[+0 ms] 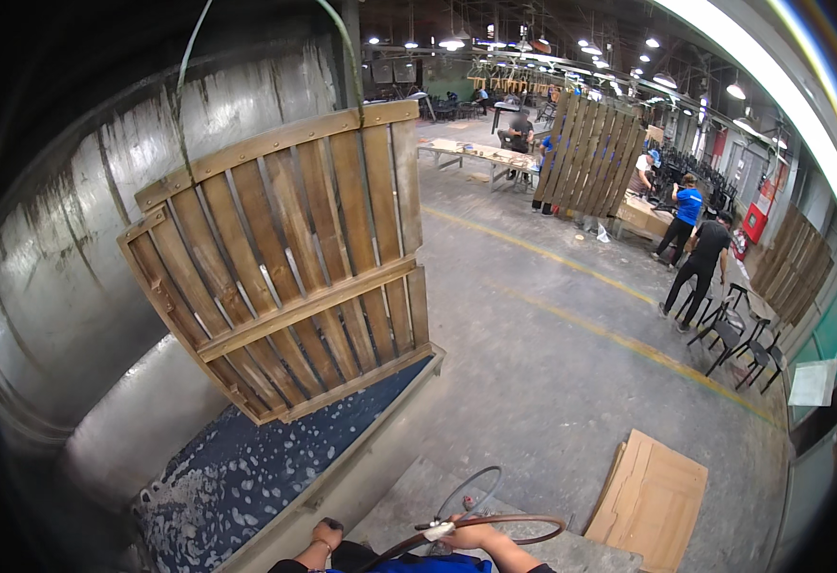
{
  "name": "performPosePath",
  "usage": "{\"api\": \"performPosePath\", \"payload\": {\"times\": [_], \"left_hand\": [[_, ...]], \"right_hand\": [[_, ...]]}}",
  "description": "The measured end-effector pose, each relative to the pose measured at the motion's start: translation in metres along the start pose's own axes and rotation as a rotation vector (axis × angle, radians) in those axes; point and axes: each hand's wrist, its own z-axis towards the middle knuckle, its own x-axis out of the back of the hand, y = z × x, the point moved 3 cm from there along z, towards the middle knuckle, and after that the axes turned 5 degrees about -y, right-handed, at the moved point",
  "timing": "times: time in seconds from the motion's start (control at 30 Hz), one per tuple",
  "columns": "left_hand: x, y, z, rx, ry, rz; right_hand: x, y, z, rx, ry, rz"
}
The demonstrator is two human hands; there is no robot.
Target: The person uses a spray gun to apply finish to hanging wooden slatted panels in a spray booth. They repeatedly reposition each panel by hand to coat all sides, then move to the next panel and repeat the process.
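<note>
- the left hand (324, 538) is low in the view, curled up by the tank's near side. there is a dark bit (333, 523) at its fingers, but i cannot tell if it is held.
- the right hand (468, 536) is curled round the brown hose (514, 519), next to a white piece (438, 531).
- the brown hose makes a loop to the right of that hand. a thin grey hose (486, 468) makes a loop just past it.
- the big wood panel (289, 239) is up and to the left of both hands, well apart from them. it is made of brown slats with gaps. it hangs tilted from thin cords (354, 67).
- under the panel is a long tank (370, 441) with dark blue water (275, 458) and pale foam.
- a big shiny metal wall (65, 258) bends round on the left.
- flat brown cardboard (652, 501) lies on the right, near the grey floor (533, 382).
- far off, another slatted panel (590, 153) stands upright. a person in black (705, 263) bends by black chairs (748, 334).
</note>
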Motion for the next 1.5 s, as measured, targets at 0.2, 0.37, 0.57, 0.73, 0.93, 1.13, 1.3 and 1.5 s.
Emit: {"api": "performPosePath", "payload": {"times": [0.2, 0.37, 0.57, 0.73, 0.93, 1.13, 1.3, 1.5], "left_hand": [[-0.003, 0.019, 0.011, -0.094, -0.022, -0.807], [0.038, 0.035, 0.022, -0.167, -0.018, -0.918], [0.108, 0.019, 0.033, -0.05, 0.1, -1.033], [0.165, 0.015, 0.048, -0.196, 0.184, -0.83], [0.291, 0.058, 0.097, -0.396, 0.646, -0.66], [0.368, 0.105, 0.158, -0.676, 0.598, -0.826], [0.337, 0.106, 0.132, -0.745, 0.39, -0.976], [0.272, 0.079, 0.051, -0.85, 0.184, -0.762]], "right_hand": [[0.004, -0.041, 0.005, 0.099, 0.139, 0.485], [0.007, -0.09, 0.004, 0.33, 0.236, 0.689], [0.003, -0.127, 0.005, 0.256, 0.261, 0.832], [-0.012, -0.154, 0.02, 0.359, 0.392, 0.946], [-0.033, -0.171, 0.02, 0.16, 0.485, 1.0], [-0.068, -0.179, -0.002, -0.046, 0.661, 1.068], [-0.105, -0.184, -0.048, -0.222, 0.773, 1.158], [-0.14, -0.183, -0.086, -0.316, 0.903, 1.25]]}}
